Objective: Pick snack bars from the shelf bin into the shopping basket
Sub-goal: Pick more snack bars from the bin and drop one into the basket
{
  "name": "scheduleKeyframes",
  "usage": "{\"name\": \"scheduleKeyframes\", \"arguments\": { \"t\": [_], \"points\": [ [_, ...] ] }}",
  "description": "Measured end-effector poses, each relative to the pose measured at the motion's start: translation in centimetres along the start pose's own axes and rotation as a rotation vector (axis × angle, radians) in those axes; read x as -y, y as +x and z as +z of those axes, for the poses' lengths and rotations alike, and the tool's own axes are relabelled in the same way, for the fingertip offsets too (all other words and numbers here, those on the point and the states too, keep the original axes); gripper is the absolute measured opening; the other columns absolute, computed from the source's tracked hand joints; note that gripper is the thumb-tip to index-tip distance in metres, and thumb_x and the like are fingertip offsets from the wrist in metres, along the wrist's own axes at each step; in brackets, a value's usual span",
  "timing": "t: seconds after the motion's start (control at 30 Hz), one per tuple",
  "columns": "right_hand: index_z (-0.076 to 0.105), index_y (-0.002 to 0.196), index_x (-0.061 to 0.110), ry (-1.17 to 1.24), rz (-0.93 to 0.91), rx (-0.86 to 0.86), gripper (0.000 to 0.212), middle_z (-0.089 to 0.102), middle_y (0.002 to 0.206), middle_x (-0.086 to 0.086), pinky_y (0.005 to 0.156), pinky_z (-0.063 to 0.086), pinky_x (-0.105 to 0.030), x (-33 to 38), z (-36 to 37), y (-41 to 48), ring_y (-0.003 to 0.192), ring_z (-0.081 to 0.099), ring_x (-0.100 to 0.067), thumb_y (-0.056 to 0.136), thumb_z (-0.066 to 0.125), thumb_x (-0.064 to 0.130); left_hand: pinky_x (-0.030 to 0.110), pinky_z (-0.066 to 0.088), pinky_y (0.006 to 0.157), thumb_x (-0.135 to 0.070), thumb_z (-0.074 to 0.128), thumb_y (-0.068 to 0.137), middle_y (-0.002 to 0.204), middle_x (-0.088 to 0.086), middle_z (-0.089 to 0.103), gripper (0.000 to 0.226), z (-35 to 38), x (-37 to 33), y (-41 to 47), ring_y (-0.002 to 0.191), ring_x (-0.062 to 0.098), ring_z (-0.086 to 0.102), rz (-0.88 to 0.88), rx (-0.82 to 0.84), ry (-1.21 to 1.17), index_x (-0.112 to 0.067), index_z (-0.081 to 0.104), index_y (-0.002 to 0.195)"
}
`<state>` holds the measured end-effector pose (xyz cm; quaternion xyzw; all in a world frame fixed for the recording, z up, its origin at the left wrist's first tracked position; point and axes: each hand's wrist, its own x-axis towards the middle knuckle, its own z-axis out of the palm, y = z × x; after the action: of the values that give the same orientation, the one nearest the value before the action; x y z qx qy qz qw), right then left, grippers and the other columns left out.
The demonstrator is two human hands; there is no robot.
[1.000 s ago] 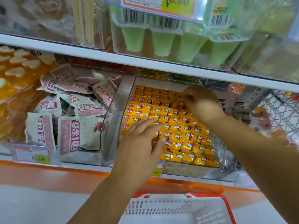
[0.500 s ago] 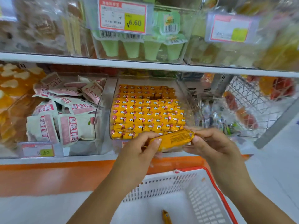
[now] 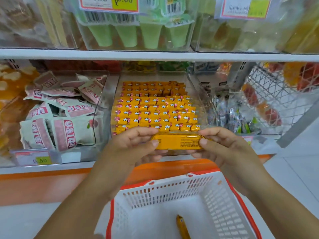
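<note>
You wear the single wide-angle camera on your head, it faces forward and down, close to the shelf (image 3: 155,55), the snack bar bin (image 3: 116,90) fills mid-frame, the basket (image 3: 172,190) sits at the lower edge

The held bar (image 3: 177,141) sits between the left hand (image 3: 136,145) and right hand (image 3: 222,145), before the bin (image 3: 155,107), above the basket (image 3: 165,192). Another bar (image 3: 182,227) lies in the basket.
</note>
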<state>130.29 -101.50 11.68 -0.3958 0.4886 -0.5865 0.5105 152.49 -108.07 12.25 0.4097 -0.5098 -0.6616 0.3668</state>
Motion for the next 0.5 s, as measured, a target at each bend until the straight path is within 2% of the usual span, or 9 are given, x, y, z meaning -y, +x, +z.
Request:
{"name": "scheduleKeyframes", "arguments": {
  "t": [0.07, 0.2, 0.3, 0.4, 0.5],
  "points": [
    [0.076, 0.086, 0.015, 0.047, 0.021, 0.004, 0.025, 0.073, 0.099, -0.021, 0.069, 0.058, -0.027, 0.4, -0.26, 0.23, 0.084, 0.073, -0.037, 0.062, 0.076, 0.022, 0.026, 0.06, 0.071, -0.011, 0.065, 0.079, 0.097, 0.008, 0.076, 0.027, -0.07, -0.02, 0.21, 0.089, 0.03, 0.075, 0.018, 0.012, -0.038, -0.019, 0.074, 0.104],
    [0.067, 0.1, -0.005, 0.055, 0.046, 0.002, 0.041, 0.072, 0.097, -0.027, 0.065, 0.059, -0.026, 0.35, -0.68, 0.57, 0.084, 0.073, -0.039, 0.065, 0.07, 0.016, 0.026, 0.06, 0.076, -0.007, 0.054, 0.093, 0.094, 0.016, 0.076, 0.028, 0.05, 0.3, 0.82, 0.091, 0.028, 0.074, 0.035, 0.006, 0.003, -0.019, 0.071, 0.111],
    [0.071, 0.097, 0.0, 0.078, 0.064, -0.017, 0.039, 0.071, 0.095, -0.028, 0.065, 0.059, -0.026, 0.24, -0.76, 0.59, 0.083, 0.073, -0.037, 0.063, 0.071, 0.018, 0.028, 0.059, 0.082, -0.01, 0.052, 0.096, 0.096, 0.013, 0.077, 0.028, 0.22, 0.28, 0.83, 0.095, 0.025, 0.074, 0.025, 0.031, 0.026, -0.023, 0.069, 0.113],
    [0.066, 0.114, 0.0, 0.104, 0.099, 0.024, 0.05, 0.071, 0.101, -0.029, 0.071, 0.059, -0.026, 0.44, -0.88, 0.45, 0.091, 0.073, -0.035, 0.066, 0.069, 0.016, 0.027, 0.056, 0.088, -0.004, 0.052, 0.095, 0.106, 0.008, 0.076, 0.035, -0.13, 0.19, 0.61, 0.101, 0.022, 0.072, -0.003, 0.103, 0.012, -0.025, 0.064, 0.119],
    [0.066, 0.119, 0.004, 0.054, 0.074, 0.03, 0.044, 0.072, 0.101, -0.025, 0.076, 0.059, -0.028, 0.32, -0.68, 0.35, 0.095, 0.072, -0.035, 0.074, 0.065, 0.009, 0.027, 0.056, 0.088, 0.002, 0.05, 0.095, 0.105, 0.007, 0.076, 0.04, -0.37, 0.17, 0.46, 0.101, 0.021, 0.072, 0.001, 0.102, 0.042, -0.025, 0.063, 0.121]
  ]
}}
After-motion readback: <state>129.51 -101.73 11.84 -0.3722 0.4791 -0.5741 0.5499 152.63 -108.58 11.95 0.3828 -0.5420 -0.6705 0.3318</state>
